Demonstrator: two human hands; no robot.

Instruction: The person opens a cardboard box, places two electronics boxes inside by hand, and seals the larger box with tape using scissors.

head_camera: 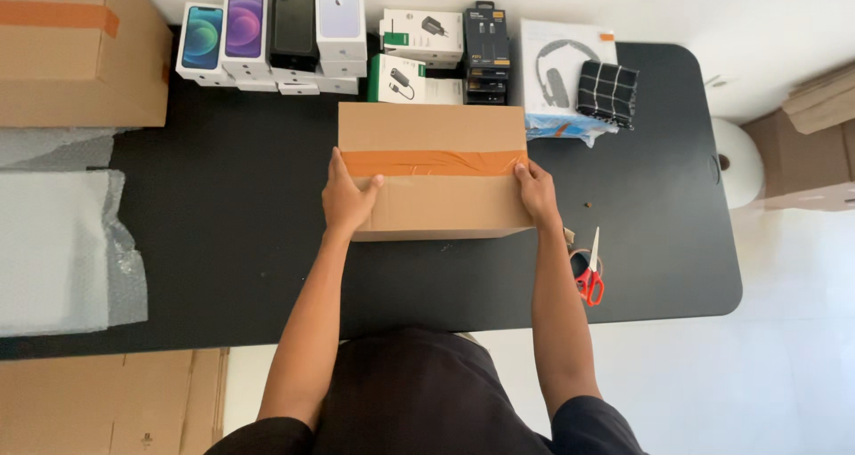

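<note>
Left hand (348, 199) and right hand (537, 192) gripping opposite sides of taped rectangular cardboard box (434, 172), matte black desk (232, 241) centre, red-handled scissors (589, 275) near right edge

We held a brown cardboard box (433, 170) sealed with an orange tape strip, our left hand (347, 197) and right hand (538, 190) gripping its two ends. Beyond our fingertips stood phone boxes (272, 36), green-and-white charger boxes (419, 54), a black box (485, 50) and a white headphone box (557, 68). Far left of our left fingers sat a larger taped carton (76, 45).
</note>
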